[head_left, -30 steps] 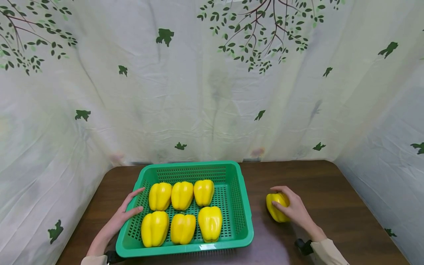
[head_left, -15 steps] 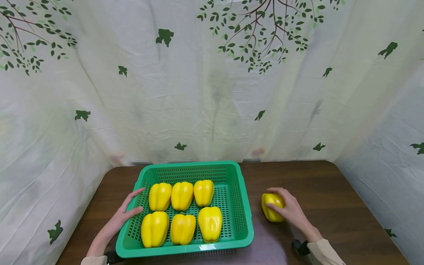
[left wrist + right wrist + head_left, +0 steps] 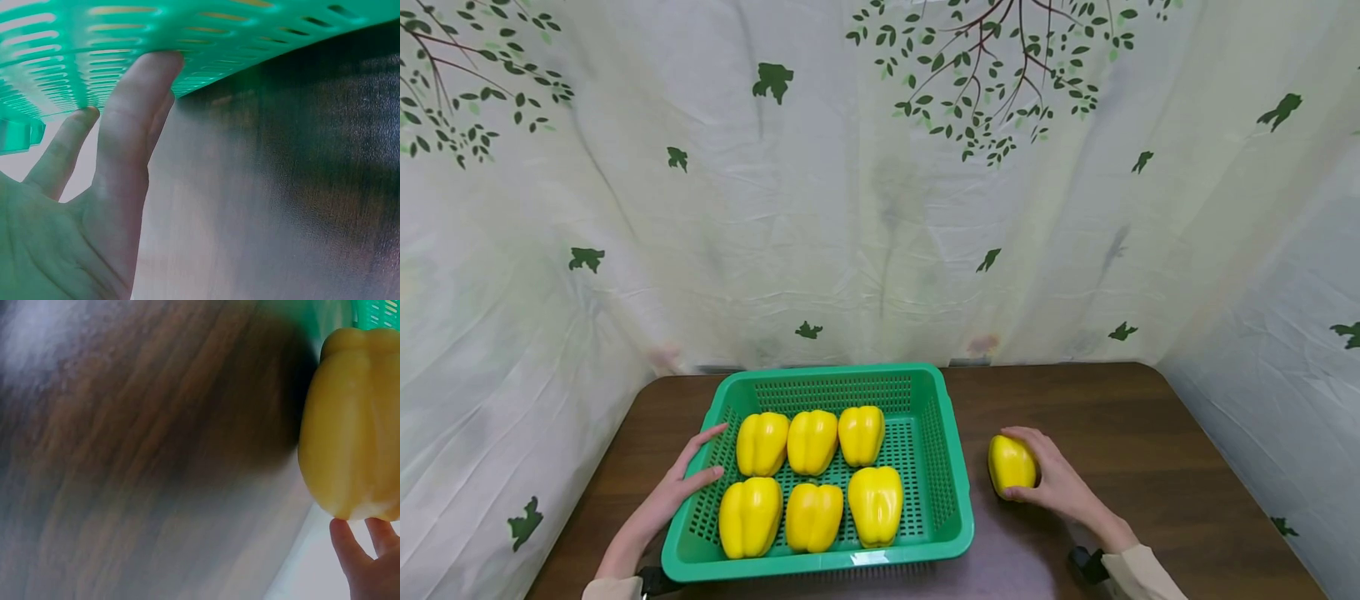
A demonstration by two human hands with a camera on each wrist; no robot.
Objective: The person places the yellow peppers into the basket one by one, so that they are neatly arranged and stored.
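Note:
On the table at the right, my right hand holds a yellow bell pepper, thumb at its near end and fingers at its far end. The right wrist view shows the pepper large, with fingertips against one end. A green plastic basket stands left of it, holding two rows of yellow bell peppers. My left hand touches the basket's left side with spread, fairly straight fingers. In the left wrist view, those fingers meet the slotted wall from outside.
The brown wooden table extends to the right of the held pepper. White curtains with leaf prints enclose its back and sides. A strip of table separates the basket's right rim from the pepper.
My right hand has shifted slightly left with the pepper, which has turned a little. Its thumb has moved from the pepper's face to its near end. Left hand and basket stay put.

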